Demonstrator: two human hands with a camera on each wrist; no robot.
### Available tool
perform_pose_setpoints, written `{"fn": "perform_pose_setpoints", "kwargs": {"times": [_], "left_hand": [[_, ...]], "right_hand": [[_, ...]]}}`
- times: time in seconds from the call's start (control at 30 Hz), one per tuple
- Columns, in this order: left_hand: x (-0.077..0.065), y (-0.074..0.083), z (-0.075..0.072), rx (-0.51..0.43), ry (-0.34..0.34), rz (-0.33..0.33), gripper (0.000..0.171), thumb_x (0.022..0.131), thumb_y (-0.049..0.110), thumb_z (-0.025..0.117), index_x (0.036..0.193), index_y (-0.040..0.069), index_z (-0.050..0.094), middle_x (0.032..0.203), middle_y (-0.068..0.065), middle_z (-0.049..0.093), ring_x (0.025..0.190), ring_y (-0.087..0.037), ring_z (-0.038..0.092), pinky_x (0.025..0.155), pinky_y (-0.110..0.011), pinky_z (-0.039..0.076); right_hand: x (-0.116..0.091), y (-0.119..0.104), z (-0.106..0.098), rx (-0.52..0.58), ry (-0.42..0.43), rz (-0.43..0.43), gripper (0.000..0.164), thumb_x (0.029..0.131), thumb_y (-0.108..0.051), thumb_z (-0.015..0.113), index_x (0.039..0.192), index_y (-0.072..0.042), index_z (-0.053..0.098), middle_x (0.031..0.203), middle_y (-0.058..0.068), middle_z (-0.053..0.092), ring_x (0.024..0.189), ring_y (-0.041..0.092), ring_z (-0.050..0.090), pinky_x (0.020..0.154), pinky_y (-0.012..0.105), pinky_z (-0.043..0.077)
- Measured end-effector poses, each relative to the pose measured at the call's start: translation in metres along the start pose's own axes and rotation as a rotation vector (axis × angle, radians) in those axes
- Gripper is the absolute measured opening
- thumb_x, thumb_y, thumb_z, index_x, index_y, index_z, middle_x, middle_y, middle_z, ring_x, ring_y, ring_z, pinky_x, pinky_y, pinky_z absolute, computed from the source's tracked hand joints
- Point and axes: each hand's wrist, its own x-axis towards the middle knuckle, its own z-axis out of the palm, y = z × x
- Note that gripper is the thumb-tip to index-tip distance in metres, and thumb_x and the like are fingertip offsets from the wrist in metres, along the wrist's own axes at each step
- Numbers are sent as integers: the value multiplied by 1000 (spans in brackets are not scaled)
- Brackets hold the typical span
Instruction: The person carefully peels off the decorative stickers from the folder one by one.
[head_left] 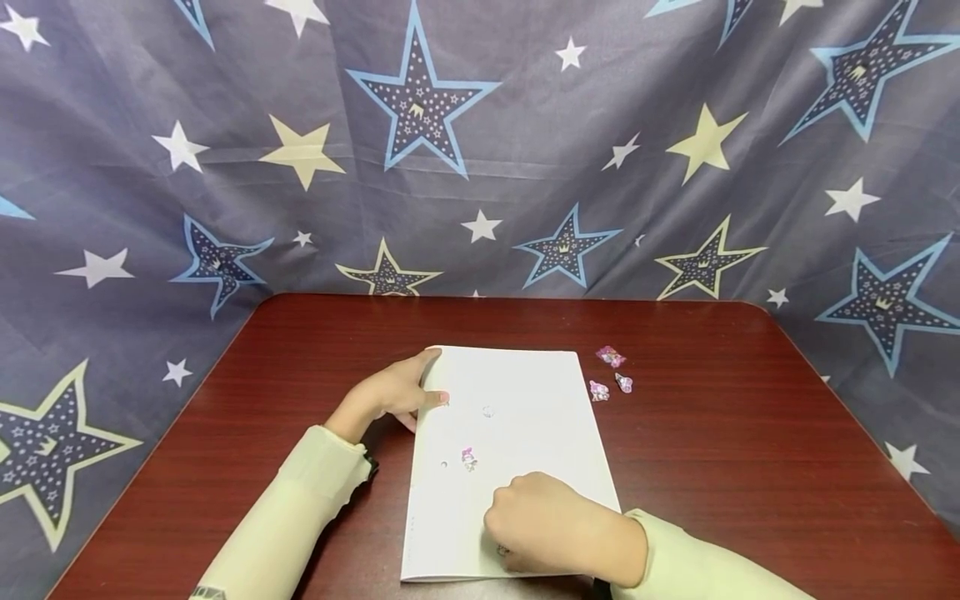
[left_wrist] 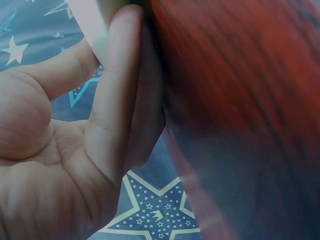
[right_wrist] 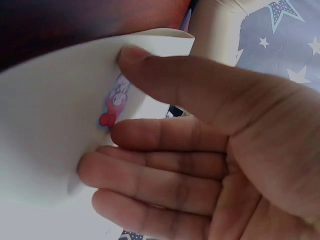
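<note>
A white paper booklet (head_left: pixel 525 375) lies on the table. My left hand (head_left: pixel 401 390) grips its left edge, thumb on the page and fingers along the side; the left wrist view shows those fingers (left_wrist: pixel 117 90) at the white edge. Over the lower part of the page is my right hand (head_left: pixel 551 521). In the right wrist view, a pink, white and red cartoon sticker (right_wrist: pixel 116 102) lies flat on the paper. The thumb tip is at one end of it, the index fingertip at the other. Further up, the page carries a pink sticker (head_left: pixel 468 458) and a pale sticker (head_left: pixel 489 412).
Right of the booklet lie loose stickers: a purple-pink one (head_left: pixel 611 357), a small dark-and-pink one (head_left: pixel 624 383) and a pink-white one (head_left: pixel 598 391), near the page edge. The dark red table (head_left: pixel 750 450) ends at a star-patterned cloth (head_left: pixel 495 167).
</note>
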Motion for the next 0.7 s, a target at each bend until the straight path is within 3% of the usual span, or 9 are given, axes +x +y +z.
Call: {"fn": "perform_pose_setpoints", "kwargs": {"times": [0.2,0.4,0.7], "left_hand": [[0,-1,0,4,0,3,86,98,10,70,165,11,15,134,-29,49,73,-25,71,58,-42,64],[1,0,-1,0,-7,4,86,99,10,70,165,12,14,129,-27,51,74,-25,72,58,-42,64],[0,1,0,7,-4,-2,86,99,10,69,165,11,14,129,-26,51,75,-25,71,58,-42,64]], "right_hand": [[1,-5,2,1,9,18,21,82,-27,82,66,-21,69,64,-8,63,50,4,40,46,19,45],[2,-14,6,-108,56,28,20,76,-25,82,63,-23,66,64,-9,63,50,7,50,42,24,46],[1,-24,8,-226,82,-12,24,84,-28,80,64,-30,67,63,-13,61,51,4,51,42,23,43]]}}
